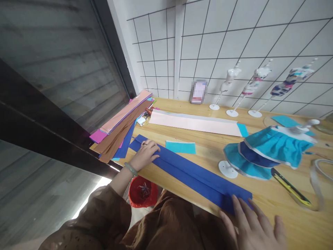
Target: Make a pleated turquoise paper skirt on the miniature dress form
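Note:
A long blue strip of paper or fabric, folded along its length, lies slantwise along the table's front edge. My left hand rests on its far left end, fingers lying on the surface and thumb apart; a ring and a green bangle show. At the right end, my right hand is spread open, its fingertips at the strip's edge; whether they press on it I cannot tell. A small turquoise piece lies just behind the strip. Farther back is a long pale pink strip with turquoise showing at one end.
Colored sheets are piled at the left table end. Right of the strip stand a mini dress form in a ruffled dress and a yellow-black cutter. Several small mannequins and a phone line the wall. Below sits a red bin.

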Demonstrator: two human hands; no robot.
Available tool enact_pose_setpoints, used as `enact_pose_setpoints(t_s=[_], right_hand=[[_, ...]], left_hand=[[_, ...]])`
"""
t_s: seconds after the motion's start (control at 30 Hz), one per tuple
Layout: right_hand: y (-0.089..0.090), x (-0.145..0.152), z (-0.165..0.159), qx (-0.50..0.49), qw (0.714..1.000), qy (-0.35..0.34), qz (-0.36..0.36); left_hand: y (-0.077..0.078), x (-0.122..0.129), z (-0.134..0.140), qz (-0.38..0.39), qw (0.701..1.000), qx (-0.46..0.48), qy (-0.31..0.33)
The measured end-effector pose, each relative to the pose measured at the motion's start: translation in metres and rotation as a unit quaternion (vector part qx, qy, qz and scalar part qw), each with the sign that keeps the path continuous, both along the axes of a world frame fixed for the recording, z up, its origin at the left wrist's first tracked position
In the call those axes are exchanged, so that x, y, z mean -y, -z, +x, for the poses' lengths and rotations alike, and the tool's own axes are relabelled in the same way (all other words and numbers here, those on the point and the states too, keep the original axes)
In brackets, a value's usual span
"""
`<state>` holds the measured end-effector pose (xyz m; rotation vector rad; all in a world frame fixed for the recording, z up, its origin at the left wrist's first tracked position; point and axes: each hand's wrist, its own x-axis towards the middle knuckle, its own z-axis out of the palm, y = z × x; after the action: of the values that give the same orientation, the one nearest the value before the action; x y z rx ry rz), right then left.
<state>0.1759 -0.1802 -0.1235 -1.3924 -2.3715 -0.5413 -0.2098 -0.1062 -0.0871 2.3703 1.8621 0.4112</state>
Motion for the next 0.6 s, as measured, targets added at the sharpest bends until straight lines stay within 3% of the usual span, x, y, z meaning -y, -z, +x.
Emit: enact_pose_setpoints(t_s=[0.13, 0.2, 0.3, 0.47, 0.6], right_hand=[[-0.018, -0.013, -0.067, -0.043, 0.993, -0.112, -0.003], [-0.017, -0.021, -0.099, -0.042, 0.983, -0.174, -0.037], [-0.011, -0.032, -0.140, -0.041, 0.970, -0.215, -0.103], [-0.006, -0.044, -0.185, -0.027, 0.960, -0.230, -0.159], [-0.006, -0.046, -0.195, -0.020, 0.959, -0.227, -0.169]], left_hand=[[0.005, 0.005, 0.004, 0.027, 0.999, -0.016, 0.021], [0.007, 0.006, 0.003, 0.038, 0.999, -0.020, 0.028], [0.009, 0.006, 0.002, 0.050, 0.998, -0.022, 0.037], [0.014, 0.006, 0.000, 0.063, 0.996, -0.017, 0.061], [0.018, 0.005, 0.000, 0.071, 0.995, -0.011, 0.075]])
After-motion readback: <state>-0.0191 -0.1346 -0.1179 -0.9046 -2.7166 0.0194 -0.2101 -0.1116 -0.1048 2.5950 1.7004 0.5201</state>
